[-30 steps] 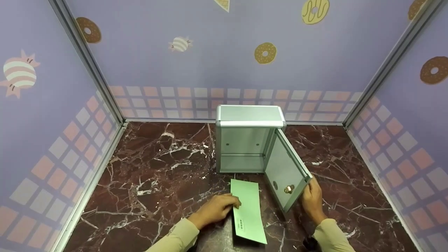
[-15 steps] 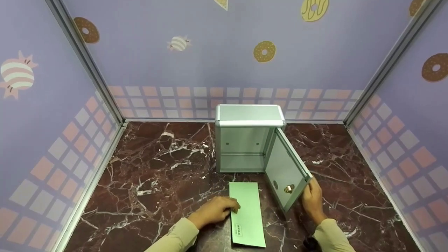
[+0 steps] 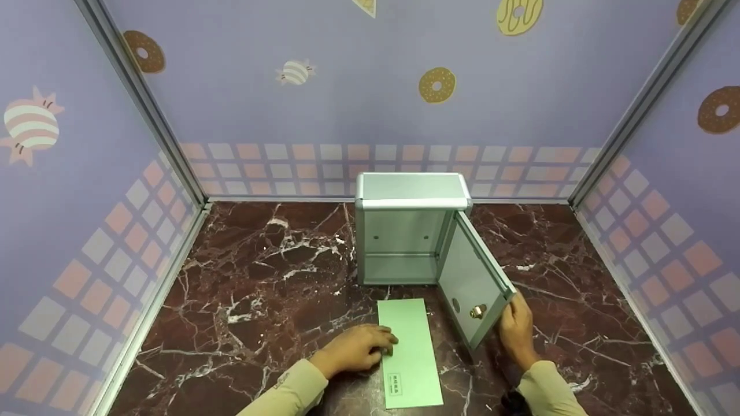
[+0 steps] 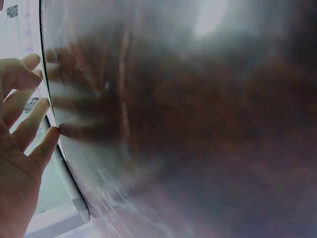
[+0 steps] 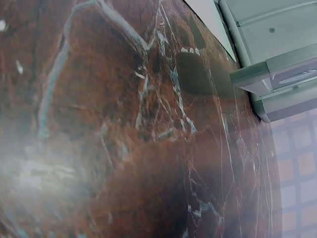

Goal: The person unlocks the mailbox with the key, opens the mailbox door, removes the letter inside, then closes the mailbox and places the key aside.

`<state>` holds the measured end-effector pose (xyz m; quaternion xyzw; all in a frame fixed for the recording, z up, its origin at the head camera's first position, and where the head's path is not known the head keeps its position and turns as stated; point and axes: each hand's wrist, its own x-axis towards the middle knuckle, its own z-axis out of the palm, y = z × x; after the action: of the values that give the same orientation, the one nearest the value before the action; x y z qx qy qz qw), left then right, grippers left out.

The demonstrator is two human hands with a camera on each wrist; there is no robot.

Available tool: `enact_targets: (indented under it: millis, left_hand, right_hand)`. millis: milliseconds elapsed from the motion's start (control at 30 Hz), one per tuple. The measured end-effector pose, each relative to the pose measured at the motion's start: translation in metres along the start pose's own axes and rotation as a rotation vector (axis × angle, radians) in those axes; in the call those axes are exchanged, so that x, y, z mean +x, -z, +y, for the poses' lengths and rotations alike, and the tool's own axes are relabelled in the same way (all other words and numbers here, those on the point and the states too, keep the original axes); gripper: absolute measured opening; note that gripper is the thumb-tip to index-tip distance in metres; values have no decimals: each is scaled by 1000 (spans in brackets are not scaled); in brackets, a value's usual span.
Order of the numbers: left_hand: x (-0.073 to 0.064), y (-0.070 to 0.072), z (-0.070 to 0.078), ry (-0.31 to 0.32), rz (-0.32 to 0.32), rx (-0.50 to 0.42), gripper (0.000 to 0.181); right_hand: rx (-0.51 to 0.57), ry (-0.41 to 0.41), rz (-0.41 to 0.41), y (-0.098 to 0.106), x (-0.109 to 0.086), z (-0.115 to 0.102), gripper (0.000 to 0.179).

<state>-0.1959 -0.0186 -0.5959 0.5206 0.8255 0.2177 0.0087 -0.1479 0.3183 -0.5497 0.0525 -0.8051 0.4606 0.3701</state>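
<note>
A long pale green sheet of paper with a small printed label lies flat on the dark marbled table. My left hand rests at its left edge, fingertips on the paper; in the left wrist view the left hand's fingers are loosely spread and touch down at the tips. Behind the paper stands a silver metal box, its inside bare. The box's door swings out to the right, with a brass lock on its inner face. My right hand holds the door's outer edge, some fingers hidden behind it.
The reddish-brown marbled table extends on both sides of the box. A lilac wall with printed sweets stands close behind the box, and side panels with metal frame strips flank the table.
The paper's near end, raised and slanting a second ago, now lies flat and straighter. My left hand has shifted slightly toward me; the right hand and door stay put.
</note>
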Motion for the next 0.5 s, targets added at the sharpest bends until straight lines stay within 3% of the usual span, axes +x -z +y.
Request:
enact_targets:
  millis: [367,500]
  left_hand:
    - [0,1,-3,-22,-6,20,12]
    - [1,1,-3,-23,-1,12,16]
  right_hand:
    - [18,-40,-14,1,0,2,21]
    - [44,-38,-18,1,0,3,19]
